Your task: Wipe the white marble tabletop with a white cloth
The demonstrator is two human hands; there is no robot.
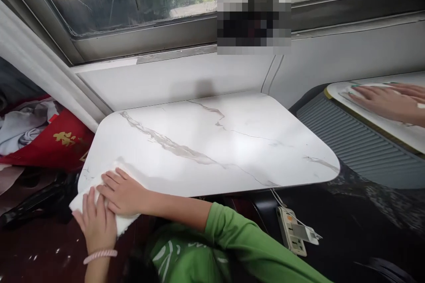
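A white cloth (128,225) lies over the left front corner of a white marble-patterned tabletop (186,159), part of it hanging past the edge. Flat on the cloth, with fingers stretched out, rests my right hand (124,192); its forearm crosses from a green sleeve. Just in front of it my left hand (99,221), with a pink bracelet (100,256) at the wrist, also presses on the cloth, fingers extended. The two hands touch or slightly overlap near the fingertips of the left.
Left stands a red bag (63,141) with grey fabric beside it. Below the table's front edge is a power strip (292,232) with a plugged-in charger. At right, another person's hands (385,101) lie on a second white top above a grey ribbed panel (361,137). Windows run behind.
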